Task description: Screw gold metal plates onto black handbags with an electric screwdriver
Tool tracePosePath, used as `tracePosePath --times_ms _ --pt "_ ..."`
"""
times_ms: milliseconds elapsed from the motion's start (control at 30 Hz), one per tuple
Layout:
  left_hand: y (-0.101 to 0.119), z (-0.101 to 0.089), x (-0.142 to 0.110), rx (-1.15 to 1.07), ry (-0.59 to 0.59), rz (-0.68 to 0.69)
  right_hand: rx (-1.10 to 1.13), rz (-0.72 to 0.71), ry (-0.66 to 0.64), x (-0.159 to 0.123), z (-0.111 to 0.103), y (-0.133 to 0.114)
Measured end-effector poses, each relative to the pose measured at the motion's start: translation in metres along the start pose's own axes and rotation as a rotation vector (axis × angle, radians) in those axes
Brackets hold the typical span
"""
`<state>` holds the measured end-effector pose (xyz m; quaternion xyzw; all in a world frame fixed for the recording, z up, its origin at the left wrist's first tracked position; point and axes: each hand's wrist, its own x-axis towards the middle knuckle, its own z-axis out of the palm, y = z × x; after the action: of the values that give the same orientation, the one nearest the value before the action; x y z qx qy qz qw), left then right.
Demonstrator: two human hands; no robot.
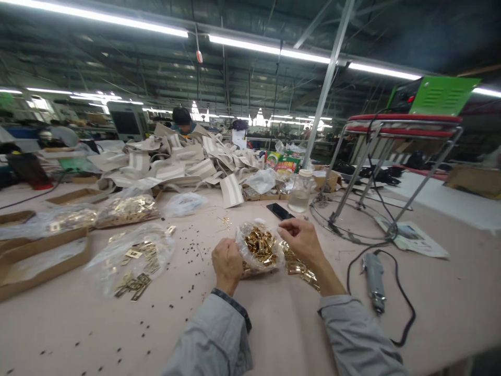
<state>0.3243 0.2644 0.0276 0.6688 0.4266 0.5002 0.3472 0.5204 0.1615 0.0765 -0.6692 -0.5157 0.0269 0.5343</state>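
Note:
A clear plastic bag (276, 259) full of small shiny gold metal fittings (260, 246) stands with its mouth open at the middle of the table. My left hand (227, 263) is closed on the left side of the bag, gripping its edge. My right hand (304, 241) is just right of the bag's mouth, thumb and fingers curled together; whatever is between the fingertips is too small to make out. Beneath that hand, larger gold metal pieces (295, 265) lie on the table, partly hidden by the wrist.
At left are an opened bag of gold plates (144, 261), fuller bags (127, 209) and a cardboard tray (43, 266). Pale strap pieces (188, 162) are heaped behind. A phone (279, 211), jar (300, 193), metal-legged stool (403, 128) and corded electric screwdriver (374, 282) are at right.

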Motion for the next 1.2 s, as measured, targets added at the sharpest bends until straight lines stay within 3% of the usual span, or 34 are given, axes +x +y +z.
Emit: tracePosePath --times_ms 133,233,367,567,800,1067,1200 --pt "0.001 0.000 -0.001 0.004 0.008 0.002 -0.181 -0.086 -0.206 -0.011 0.031 -0.006" --pt "0.001 0.001 -0.001 0.000 0.013 -0.008 -0.378 -0.114 -0.270 -0.014 0.042 -0.004" --pt "0.002 0.000 -0.001 -0.005 0.013 -0.007 -0.447 -0.095 -0.323 -0.016 0.047 -0.004" --pt "0.005 0.000 -0.002 -0.001 0.029 -0.007 -0.635 -0.133 -0.213 -0.018 0.052 -0.001" --pt "0.002 0.001 -0.002 0.024 0.023 -0.002 -0.365 -0.248 0.002 -0.016 0.061 0.000" --pt "0.003 0.000 -0.002 0.046 0.011 -0.003 -0.410 -0.294 -0.064 -0.017 0.089 -0.007" --pt "0.004 -0.001 -0.002 0.056 0.012 0.002 -0.341 -0.334 -0.031 -0.015 0.087 -0.012"
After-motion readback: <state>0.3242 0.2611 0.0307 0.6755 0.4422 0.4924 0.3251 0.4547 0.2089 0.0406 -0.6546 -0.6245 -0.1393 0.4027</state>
